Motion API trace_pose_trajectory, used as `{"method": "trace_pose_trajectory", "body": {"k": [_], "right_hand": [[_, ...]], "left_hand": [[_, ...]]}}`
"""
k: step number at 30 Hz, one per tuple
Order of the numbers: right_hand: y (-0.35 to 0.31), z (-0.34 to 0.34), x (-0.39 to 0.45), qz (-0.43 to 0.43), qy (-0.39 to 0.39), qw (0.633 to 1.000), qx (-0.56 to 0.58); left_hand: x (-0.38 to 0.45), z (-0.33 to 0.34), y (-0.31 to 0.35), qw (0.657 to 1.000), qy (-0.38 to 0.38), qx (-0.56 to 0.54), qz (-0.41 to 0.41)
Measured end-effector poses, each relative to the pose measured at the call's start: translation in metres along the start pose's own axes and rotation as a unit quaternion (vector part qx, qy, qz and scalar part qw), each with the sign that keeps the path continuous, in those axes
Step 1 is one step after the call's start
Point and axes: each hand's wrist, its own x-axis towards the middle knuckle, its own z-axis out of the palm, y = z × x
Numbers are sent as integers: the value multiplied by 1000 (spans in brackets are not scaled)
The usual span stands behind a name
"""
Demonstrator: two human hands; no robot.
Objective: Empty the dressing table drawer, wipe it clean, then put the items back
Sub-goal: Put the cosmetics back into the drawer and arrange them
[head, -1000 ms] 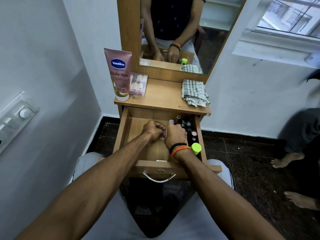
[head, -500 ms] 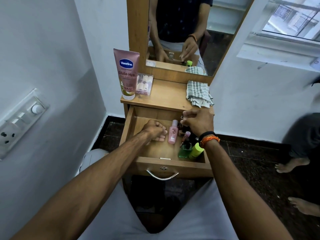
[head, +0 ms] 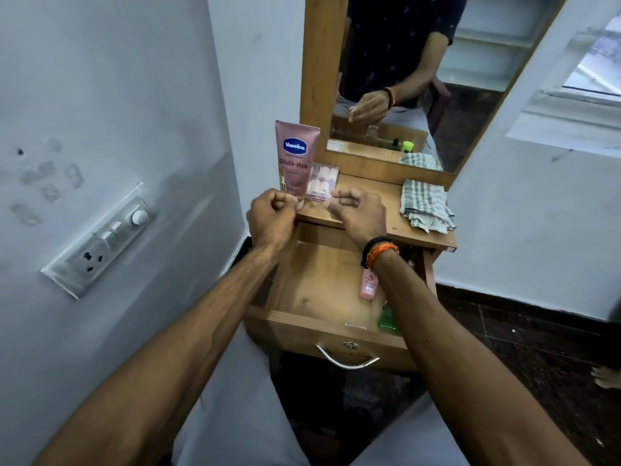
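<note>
From the head camera, both hands hover over the near edge of the dressing table top, above the open drawer (head: pixel 312 297). The left hand (head: pixel 270 218) and right hand (head: pixel 361 213) are curled; whether either pinches something small I cannot tell. Emptying seems underway: a pink bottle (head: pixel 369 286) and green bottle (head: pixel 388 318) lie at the drawer's right (partly hidden by the forearm). Next, probably reaching down for these.

Pale blue-white walls (head: pixel 111 95), scuffed. Switchboard with socket (head: pixel 100 243) mounted on left wall. Wood-framed mirror (head: pixel 420 79) tilted above wooden top. Dark speckled floor tiles (head: pixel 524 358). Window (head: pixel 591 62) upper right, admitting daylight.
</note>
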Motion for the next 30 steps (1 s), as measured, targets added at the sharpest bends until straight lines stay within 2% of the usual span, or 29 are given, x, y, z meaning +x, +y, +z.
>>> {"method": "trace_pose_trajectory", "body": {"k": [4, 9, 13, 18, 22, 25, 30], "right_hand": [[-9, 21, 15, -12, -6, 1000, -5], [-20, 39, 30, -57, -21, 998, -20], [-26, 49, 39, -68, -24, 997, -13], [-34, 55, 42, -94, -23, 995, -24], [-35, 50, 39, -99, 6, 994, -40], [-33, 36, 35, -75, 35, 996, 14], [-19, -4, 15, 18, -3, 987, 160]], "left_hand": [[24, -6, 4, 999, 30, -8, -14], [40, -8, 5, 999, -48, -2, -20], [46, -8, -1, 995, -96, 26, 7], [47, -8, -2, 994, -89, 52, 37], [43, -10, -2, 991, -89, 61, 78], [32, -11, 1, 986, -109, 51, 112], [6, -10, -2, 967, -164, 69, 180]]}}
